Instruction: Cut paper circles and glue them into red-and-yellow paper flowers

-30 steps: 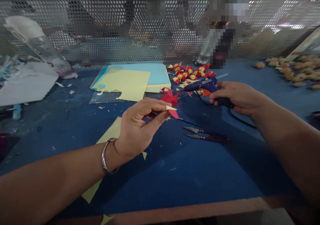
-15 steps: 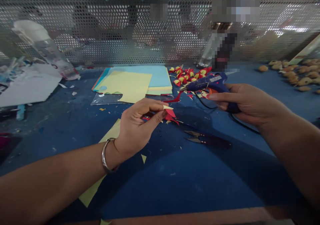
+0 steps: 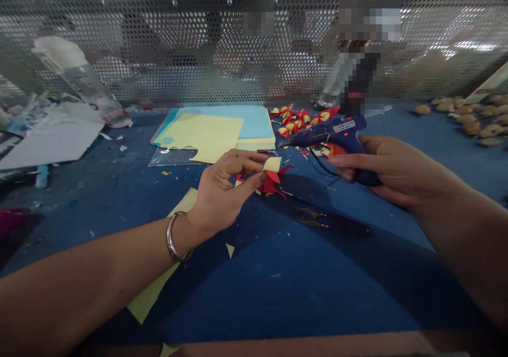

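Between the thumb and fingers of my left hand point(image 3: 222, 193) is a small folded paper piece point(image 3: 273, 164), pale yellow with red below it. My right hand point(image 3: 391, 169) grips a blue glue gun point(image 3: 341, 134) with an orange trigger. Its nozzle points left, just above and right of the paper piece, and does not touch it. Red paper scraps point(image 3: 272, 186) lie beneath my left fingertips. A pair of thread snips point(image 3: 337, 222) rests on the blue table, partly in shadow.
Stacked coloured sheets point(image 3: 222, 135) lie behind my left hand. Small red-and-yellow pieces point(image 3: 293, 121) are heaped behind the glue gun. A bottle point(image 3: 93, 90) and white papers point(image 3: 59, 135) are at left, brown round items point(image 3: 472, 116) at right. A perforated metal screen point(image 3: 178, 55) stands behind.
The paper piece has turned, showing more of its yellow face. The glue gun's nozzle has moved slightly left and down, away from the red strip, which now sits lower.
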`<state>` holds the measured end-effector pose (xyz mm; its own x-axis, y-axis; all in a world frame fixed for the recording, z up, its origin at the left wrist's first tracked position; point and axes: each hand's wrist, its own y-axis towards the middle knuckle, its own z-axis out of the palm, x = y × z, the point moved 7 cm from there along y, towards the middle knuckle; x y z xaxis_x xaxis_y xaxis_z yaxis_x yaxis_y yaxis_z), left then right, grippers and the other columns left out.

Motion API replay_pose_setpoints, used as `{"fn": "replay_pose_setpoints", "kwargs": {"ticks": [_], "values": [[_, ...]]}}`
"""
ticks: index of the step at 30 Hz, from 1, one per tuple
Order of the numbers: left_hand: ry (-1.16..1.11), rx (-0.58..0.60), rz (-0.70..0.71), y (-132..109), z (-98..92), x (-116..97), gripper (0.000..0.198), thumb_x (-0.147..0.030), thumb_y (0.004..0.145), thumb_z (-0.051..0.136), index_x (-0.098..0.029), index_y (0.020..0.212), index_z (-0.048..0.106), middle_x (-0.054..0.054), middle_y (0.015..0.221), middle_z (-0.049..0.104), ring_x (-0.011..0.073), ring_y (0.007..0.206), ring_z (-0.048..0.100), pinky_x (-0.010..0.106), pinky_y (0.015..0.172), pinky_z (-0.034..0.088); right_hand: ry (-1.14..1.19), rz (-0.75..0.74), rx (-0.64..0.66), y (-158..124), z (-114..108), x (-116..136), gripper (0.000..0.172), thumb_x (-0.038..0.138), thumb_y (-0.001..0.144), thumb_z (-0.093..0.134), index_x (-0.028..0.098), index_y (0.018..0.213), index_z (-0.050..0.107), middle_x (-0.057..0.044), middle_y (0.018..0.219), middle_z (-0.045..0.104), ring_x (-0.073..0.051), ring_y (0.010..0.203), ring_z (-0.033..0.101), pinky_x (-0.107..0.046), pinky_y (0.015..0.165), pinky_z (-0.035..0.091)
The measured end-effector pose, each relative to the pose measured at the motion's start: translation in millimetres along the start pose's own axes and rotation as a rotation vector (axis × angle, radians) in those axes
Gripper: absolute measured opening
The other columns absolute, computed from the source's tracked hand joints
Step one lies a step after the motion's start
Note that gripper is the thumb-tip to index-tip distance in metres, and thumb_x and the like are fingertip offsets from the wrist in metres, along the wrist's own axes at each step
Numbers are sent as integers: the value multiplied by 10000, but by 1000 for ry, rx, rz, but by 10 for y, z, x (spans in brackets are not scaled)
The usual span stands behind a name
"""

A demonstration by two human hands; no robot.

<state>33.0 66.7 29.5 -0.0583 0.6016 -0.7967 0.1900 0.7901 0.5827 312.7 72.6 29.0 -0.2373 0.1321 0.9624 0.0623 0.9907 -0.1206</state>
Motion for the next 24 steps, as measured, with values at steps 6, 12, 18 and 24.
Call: {"fn": "replay_pose_setpoints", "kwargs": {"ticks": [6,12,18,24], "values": [[-35,-75,-65,-3,-53,128,91,-190,841,838,-277,823,815,20,892,787,167,835,722,336,787,623,-59,-62,72,-132,124,124,452,540,639,925,170,878,822,29,505,549,-110,498,461,-272,500,372],[-105,-95,-160,-16,-67,241,58,-225,815,858,-243,817,803,11,834,768,133,746,690,262,674,604,-91,-68,74,-191,162,156,438,555,616,940,194,844,841,13,501,544,-141,507,492,-290,490,419],[-117,-125,-174,-22,-72,274,81,-249,794,879,-256,824,805,4,810,757,139,747,685,273,691,613,-97,-123,66,-214,169,177,363,512,613,941,217,788,823,-42,705,715,-100,470,454,-283,434,396],[-91,-116,-159,-18,-73,230,66,-259,809,873,-254,831,812,12,814,757,143,750,676,286,696,603,-115,-155,58,-224,153,173,344,511,637,935,235,793,803,-77,866,798,-103,477,504,-273,418,377]]}}
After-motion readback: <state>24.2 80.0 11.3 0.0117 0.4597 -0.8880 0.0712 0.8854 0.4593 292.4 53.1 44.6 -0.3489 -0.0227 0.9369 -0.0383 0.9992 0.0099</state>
